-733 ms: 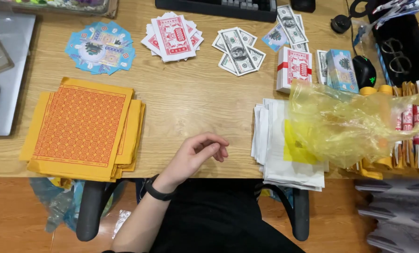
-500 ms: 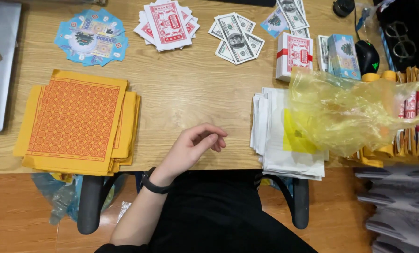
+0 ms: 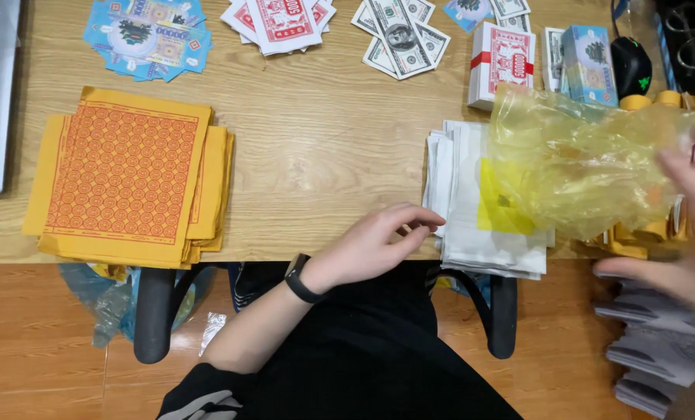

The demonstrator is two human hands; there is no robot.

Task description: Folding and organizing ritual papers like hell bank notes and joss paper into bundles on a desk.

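Light wooden table. On it: yellow-orange paper stack left; white sheet stack right, under yellow plastic bag; blue notes, red-white notes, grey banknotes, banded bundle along far edge.

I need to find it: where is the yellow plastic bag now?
In the head view, the yellow plastic bag is at the right, over the white paper stack, near the right hand.

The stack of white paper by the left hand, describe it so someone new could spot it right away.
On the wooden desk, look along the near edge toward the right. The stack of white paper lies just beyond the left hand, partly under a crumpled yellow plastic bag. Unlike the yellow-orange patterned sheets at left, it is plain white.
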